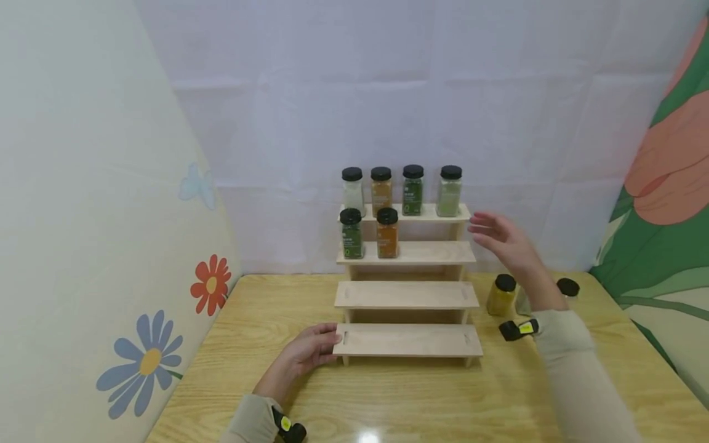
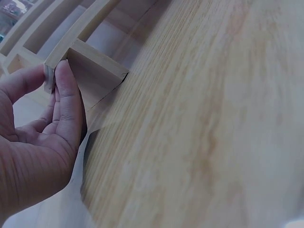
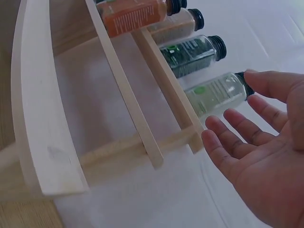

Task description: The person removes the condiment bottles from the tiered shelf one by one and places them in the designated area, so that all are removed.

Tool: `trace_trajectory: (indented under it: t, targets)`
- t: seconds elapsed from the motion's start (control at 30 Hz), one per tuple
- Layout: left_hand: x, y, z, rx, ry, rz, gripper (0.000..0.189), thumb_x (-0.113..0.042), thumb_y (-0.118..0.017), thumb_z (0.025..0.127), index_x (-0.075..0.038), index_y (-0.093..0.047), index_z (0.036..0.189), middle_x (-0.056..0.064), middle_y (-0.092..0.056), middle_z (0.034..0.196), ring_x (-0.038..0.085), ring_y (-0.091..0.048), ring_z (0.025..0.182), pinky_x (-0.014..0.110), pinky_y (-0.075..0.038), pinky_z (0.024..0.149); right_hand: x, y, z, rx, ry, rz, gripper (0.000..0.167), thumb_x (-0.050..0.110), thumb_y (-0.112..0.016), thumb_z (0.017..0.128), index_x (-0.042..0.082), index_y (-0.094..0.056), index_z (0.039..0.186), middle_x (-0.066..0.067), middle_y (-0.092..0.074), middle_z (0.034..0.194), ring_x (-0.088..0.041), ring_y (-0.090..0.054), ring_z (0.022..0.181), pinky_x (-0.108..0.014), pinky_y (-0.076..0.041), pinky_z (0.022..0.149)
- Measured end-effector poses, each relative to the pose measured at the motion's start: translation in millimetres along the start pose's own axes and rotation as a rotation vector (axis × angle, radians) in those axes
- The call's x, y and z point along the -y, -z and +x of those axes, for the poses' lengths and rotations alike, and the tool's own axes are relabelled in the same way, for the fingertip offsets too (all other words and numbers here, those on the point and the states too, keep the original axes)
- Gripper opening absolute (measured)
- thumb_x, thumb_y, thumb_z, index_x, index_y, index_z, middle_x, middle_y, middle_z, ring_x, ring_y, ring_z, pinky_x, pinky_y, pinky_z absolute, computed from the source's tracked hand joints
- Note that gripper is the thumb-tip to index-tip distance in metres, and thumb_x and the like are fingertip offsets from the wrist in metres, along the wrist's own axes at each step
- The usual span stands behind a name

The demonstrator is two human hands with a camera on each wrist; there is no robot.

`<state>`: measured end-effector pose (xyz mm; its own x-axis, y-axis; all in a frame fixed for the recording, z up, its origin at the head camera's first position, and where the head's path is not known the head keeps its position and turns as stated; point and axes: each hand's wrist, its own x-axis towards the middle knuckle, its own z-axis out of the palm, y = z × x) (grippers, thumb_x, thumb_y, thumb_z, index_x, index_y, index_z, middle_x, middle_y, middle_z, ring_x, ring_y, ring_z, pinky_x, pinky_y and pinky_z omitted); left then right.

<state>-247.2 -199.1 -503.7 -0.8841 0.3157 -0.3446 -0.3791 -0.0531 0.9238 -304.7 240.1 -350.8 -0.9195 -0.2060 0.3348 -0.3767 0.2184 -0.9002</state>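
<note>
Pinching one four-shelf rack (image 1: 407, 340) bearing six jars (image 1: 387, 237) is the left hand (image 1: 309, 351), right hand (image 1: 508, 243) loosely spread.

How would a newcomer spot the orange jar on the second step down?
Find the four-step wooden rack on the table. On its second step from the top stands the orange jar. It's right of the dark green jar and redder than the tan jar above.

The rack (image 1: 407, 295) looks like smooth, matt wood; the table (image 1: 399, 394) shows wood grain under a glossy finish. The jars (image 1: 448, 200) are shiny, clear glass or plastic, with ridged, plastic-looking lids (image 1: 451, 172). The backdrop (image 1: 410, 111) resembles creased, matt cloth.
</note>
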Motion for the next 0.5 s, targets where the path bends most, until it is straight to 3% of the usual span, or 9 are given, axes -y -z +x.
trace_trajectory:
  t: [0.2,0.43,0.5]
  targets:
    - [-0.7,-0.4,0.0,0.008,-0.002,-0.004,0.060,-0.010,-0.065,0.098,0.007,-0.035,0.148,0.003,-0.072,0.104,0.013,-0.071,0.089,0.027,-0.058,0.072,2,-15,11.6,0.019,0.021,0.063,0.055,0.006,-0.059,0.102,-0.004,-0.036,0.151,-0.028,-0.044,0.150,-0.040,-0.046,0.136,-0.015,-0.046,0.098]
    - [-0.8,-0.5,0.6,0.010,-0.001,-0.008,0.061,-0.010,-0.064,0.098,0.007,-0.034,0.148,0.003,-0.071,0.104,0.013,-0.070,0.088,0.026,-0.058,0.071,4,-31,23.8,0.025,0.040,0.125,0.053,0.000,-0.058,0.100,-0.008,-0.038,0.148,-0.030,-0.044,0.148,-0.032,-0.053,0.130,-0.019,-0.049,0.096]
    - [-0.8,-0.5,0.7,0.011,-0.001,-0.009,0.061,-0.010,-0.064,0.098,0.007,-0.034,0.149,0.003,-0.071,0.104,0.013,-0.070,0.088,0.027,-0.058,0.072,5,-35,26.4,0.032,0.038,0.125,0.052,0.000,-0.058,0.100,-0.008,-0.039,0.148,-0.030,-0.044,0.148,-0.035,-0.052,0.131,-0.019,-0.049,0.097]
